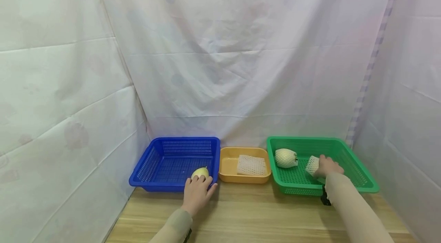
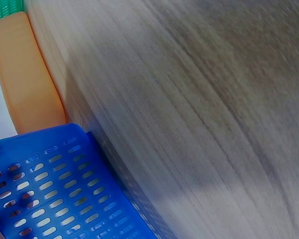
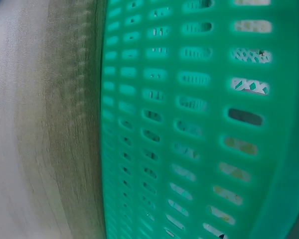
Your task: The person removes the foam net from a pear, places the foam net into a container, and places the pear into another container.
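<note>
A yellow-green pear (image 1: pixel 200 173) lies in the front right corner of the blue basket (image 1: pixel 173 189). My left hand (image 1: pixel 197 193) reaches over the front rim, its fingers at the near side of the pear and its thumb out to the right. In the green basket (image 1: pixel 330 141), my right hand (image 1: pixel 329 167) grips the right end of a pear in a white foam net (image 1: pixel 312 165); the palm hides part of it. Another foam-netted pear (image 1: pixel 286 158) rests at the basket's left. Both wrist views show mostly basket walls and table, without the fingers.
Between the baskets stands a shallow orange tray (image 1: pixel 227 178) holding flat white foam nets (image 1: pixel 251 165). All the containers sit on a wooden table (image 1: pixel 248 216). White curtains (image 1: pixel 241 82) enclose the back and sides.
</note>
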Action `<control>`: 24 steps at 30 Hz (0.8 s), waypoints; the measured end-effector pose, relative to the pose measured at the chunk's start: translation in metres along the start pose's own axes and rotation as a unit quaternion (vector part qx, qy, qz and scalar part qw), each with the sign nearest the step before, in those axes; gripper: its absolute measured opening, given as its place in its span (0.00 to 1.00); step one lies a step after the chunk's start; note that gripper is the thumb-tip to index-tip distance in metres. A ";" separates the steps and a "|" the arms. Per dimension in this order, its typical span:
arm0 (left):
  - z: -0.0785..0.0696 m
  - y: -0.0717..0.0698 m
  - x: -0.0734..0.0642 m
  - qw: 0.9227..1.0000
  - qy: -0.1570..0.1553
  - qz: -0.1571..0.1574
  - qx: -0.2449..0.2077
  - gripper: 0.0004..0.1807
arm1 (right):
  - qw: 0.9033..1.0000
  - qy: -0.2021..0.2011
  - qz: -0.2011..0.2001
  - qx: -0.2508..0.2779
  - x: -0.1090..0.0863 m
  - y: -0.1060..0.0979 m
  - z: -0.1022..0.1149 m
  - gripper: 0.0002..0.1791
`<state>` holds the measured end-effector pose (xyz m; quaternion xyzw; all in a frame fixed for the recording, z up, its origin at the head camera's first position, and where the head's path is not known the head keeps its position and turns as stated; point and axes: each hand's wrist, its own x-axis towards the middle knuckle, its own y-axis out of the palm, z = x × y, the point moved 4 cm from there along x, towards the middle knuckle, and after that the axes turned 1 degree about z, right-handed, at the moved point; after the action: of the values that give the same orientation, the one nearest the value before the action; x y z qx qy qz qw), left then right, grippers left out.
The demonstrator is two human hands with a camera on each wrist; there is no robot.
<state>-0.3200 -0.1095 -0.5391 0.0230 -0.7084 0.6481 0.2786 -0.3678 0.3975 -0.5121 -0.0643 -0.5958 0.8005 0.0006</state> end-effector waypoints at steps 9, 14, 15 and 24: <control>0.000 0.001 0.000 1.000 -0.005 0.000 -0.003 0.15 | 1.000 -0.007 -0.005 0.002 0.002 -0.003 -0.003 0.46; 0.000 0.001 0.000 1.000 -0.006 0.003 -0.008 0.16 | 1.000 -0.010 -0.011 0.006 0.004 -0.005 -0.006 0.45; 0.000 0.001 0.000 1.000 -0.007 0.004 -0.008 0.16 | 1.000 -0.009 -0.011 0.005 0.004 -0.005 -0.006 0.45; 0.001 0.003 0.000 1.000 -0.009 0.005 -0.004 0.16 | 1.000 -0.005 -0.010 -0.003 0.005 -0.010 -0.007 0.49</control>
<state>-0.3216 -0.1097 -0.5417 0.0240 -0.7139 0.6462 0.2687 -0.3726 0.4078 -0.5054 -0.0545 -0.5988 0.7990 0.0058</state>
